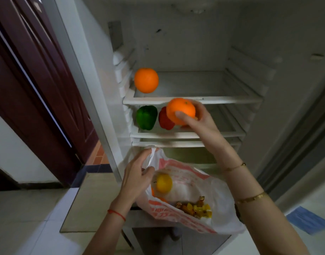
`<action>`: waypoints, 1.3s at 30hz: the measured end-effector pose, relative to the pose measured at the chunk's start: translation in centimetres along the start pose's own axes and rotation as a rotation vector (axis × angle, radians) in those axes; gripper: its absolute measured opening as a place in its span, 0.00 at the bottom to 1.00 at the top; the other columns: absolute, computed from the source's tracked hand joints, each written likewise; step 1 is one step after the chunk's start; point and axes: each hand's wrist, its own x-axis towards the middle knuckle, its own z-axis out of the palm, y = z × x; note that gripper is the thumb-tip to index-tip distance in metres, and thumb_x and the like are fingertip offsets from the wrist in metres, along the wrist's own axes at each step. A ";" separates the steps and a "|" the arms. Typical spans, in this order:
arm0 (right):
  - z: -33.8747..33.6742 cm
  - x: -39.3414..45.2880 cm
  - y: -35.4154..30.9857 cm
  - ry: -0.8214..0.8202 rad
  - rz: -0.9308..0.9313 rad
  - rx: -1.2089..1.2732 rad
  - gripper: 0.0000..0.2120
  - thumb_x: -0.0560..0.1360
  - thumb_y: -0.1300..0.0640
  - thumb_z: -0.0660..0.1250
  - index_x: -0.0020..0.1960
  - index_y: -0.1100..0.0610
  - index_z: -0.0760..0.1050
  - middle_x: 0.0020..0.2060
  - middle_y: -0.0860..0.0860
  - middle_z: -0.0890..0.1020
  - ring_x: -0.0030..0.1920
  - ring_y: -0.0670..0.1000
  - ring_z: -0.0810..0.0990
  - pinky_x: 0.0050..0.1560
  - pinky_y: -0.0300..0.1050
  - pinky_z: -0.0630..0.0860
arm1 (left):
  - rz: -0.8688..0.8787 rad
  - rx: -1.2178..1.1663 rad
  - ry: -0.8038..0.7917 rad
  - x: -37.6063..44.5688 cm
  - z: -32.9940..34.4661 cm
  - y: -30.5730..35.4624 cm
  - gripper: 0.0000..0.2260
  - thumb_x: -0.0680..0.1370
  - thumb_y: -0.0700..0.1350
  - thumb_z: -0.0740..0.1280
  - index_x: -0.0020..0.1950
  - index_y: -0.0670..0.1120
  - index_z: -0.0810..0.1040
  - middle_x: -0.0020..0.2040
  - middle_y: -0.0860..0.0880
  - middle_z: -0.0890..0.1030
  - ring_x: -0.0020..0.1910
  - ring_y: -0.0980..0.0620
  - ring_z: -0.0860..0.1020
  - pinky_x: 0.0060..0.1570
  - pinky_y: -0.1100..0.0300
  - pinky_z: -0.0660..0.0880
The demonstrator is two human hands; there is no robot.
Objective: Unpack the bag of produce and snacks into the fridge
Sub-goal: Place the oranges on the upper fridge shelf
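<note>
Gripping orange (180, 109), fingers (181, 115) seemingly around it

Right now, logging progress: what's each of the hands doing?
Left hand: closed on the bag handle.
Right hand: holding an orange.

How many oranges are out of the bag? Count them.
2: one orange on the upper shelf, another orange in the right hand. The bag may hide more.
</note>
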 end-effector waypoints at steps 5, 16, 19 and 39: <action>0.7 5.5 -3.6 0.263 -0.288 -0.338 0.30 0.68 0.39 0.73 0.63 0.52 0.69 0.55 0.47 0.76 0.56 0.49 0.76 0.57 0.45 0.77 | -0.011 -0.005 -0.016 0.2 0.0 -0.4 0.28 0.76 0.33 0.63 0.71 0.59 0.71 0.62 0.52 0.79 0.25 0.50 0.69 0.27 0.66 0.70; 2.4 12.2 -2.7 0.219 -0.251 -0.794 0.35 0.69 0.35 0.69 0.68 0.54 0.69 0.67 0.55 0.70 0.68 0.59 0.67 0.68 0.57 0.63 | 0.037 0.001 0.002 0.0 -0.7 -0.3 0.33 0.75 0.32 0.63 0.66 0.70 0.71 0.65 0.62 0.77 0.28 0.37 0.70 0.28 0.62 0.72; 2.3 12.3 -2.3 0.205 -0.216 -0.845 0.36 0.69 0.35 0.69 0.68 0.56 0.69 0.67 0.57 0.70 0.69 0.60 0.66 0.69 0.57 0.63 | 0.016 0.003 -0.010 -0.1 -0.7 -0.2 0.33 0.75 0.33 0.63 0.66 0.71 0.70 0.66 0.63 0.76 0.28 0.38 0.72 0.30 0.63 0.72; 2.7 -2.8 12.8 -0.817 0.373 -0.789 0.14 0.80 0.52 0.63 0.60 0.58 0.79 0.54 0.56 0.82 0.52 0.57 0.83 0.54 0.50 0.81 | 0.078 -0.035 0.040 -2.5 -0.9 0.6 0.29 0.73 0.38 0.63 0.65 0.69 0.71 0.63 0.65 0.77 0.53 0.59 0.79 0.41 0.67 0.75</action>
